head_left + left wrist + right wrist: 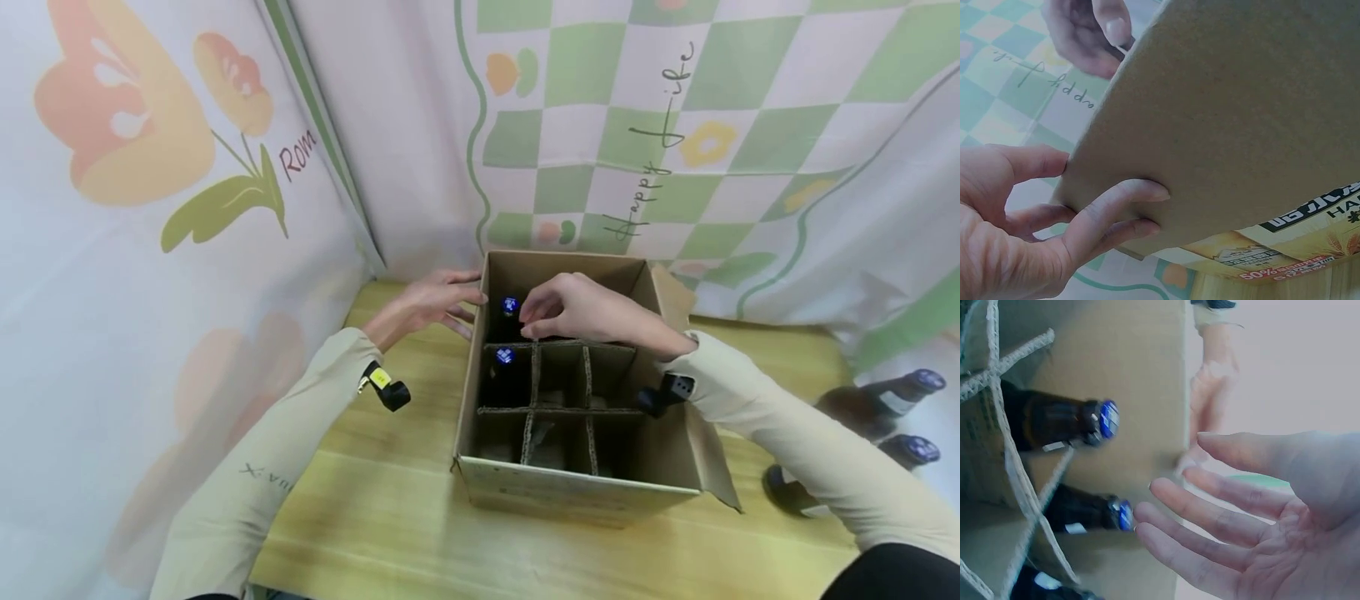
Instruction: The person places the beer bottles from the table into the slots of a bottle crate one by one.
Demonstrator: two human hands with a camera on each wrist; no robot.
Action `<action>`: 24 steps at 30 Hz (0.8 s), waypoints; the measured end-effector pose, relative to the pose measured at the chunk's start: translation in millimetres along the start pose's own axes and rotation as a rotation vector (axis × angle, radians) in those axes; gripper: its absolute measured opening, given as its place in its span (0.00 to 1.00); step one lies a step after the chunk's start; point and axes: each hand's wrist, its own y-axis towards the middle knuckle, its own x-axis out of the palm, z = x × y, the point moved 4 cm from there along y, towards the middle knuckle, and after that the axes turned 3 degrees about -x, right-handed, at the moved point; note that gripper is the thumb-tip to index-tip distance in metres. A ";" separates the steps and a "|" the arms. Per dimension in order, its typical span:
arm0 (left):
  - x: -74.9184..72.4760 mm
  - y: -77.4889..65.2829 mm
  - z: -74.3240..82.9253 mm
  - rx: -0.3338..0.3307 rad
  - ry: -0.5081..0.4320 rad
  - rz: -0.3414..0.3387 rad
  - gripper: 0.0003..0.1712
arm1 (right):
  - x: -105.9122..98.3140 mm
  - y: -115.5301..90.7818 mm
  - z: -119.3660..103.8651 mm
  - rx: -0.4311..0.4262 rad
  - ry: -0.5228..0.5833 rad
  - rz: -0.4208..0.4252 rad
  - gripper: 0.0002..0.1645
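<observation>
A cardboard box with a cardboard divider grid stands open-topped on the table. Down its left side are dark glass bottles with blue caps; the right wrist view shows two bottle necks plainly and a third dark bottle cut off at the bottom edge. My left hand touches the box's left wall near the far corner, its fingers against the outer cardboard in the left wrist view. Over the box's far-left part hangs my right hand, fingers loosely bent and apart from the caps, holding nothing.
Two brown bottles with blue caps are at the right, partly behind my right sleeve. A box flap juts out on the right side. Patterned curtains close off the back and left of the wooden table.
</observation>
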 end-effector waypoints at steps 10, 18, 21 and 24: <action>-3.9 2.9 -2.8 -0.008 -0.001 -0.018 0.43 | -26.8 -11.1 1.6 0.011 -0.016 0.072 0.08; -3.8 2.8 -0.8 -0.003 -0.007 -0.010 0.44 | -50.1 -26.7 8.1 0.075 -0.026 0.159 0.12; -3.2 2.8 -1.4 0.004 -0.007 -0.015 0.44 | -58.4 -38.2 20.1 0.089 -0.035 0.208 0.13; -3.1 1.3 -3.3 0.000 -0.001 -0.015 0.44 | -65.1 -53.6 36.9 0.133 -0.052 0.257 0.13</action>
